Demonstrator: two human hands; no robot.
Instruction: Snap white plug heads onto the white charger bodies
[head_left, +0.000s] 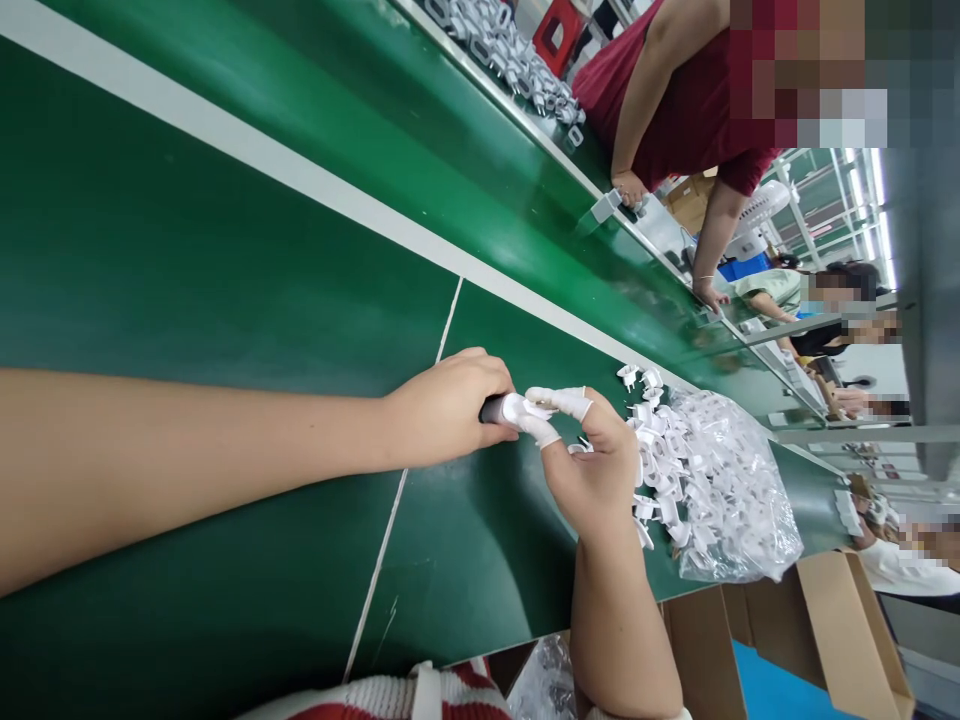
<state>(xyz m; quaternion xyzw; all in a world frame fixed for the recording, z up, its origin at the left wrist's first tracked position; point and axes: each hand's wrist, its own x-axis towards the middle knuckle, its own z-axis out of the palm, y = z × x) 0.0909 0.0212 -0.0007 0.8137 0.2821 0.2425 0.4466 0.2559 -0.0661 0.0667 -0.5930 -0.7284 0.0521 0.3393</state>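
My left hand is closed around a small piece with a dark body and a white end, held just above the green table. Much of that piece is hidden in my fingers. Facing it, my right hand wears white finger covers on thumb and forefinger. These two fingers close on a small white plastic part at the white end; whether the two pieces are joined I cannot tell. Just beyond my right hand lies a pile of white plug-like parts, some loose, and one shows beneath its palm.
A clear plastic bag full of white parts lies right of the pile. An open cardboard box stands below the table edge. Beyond the green belt, a co-worker in a red shirt leans near a heap of white plugs.
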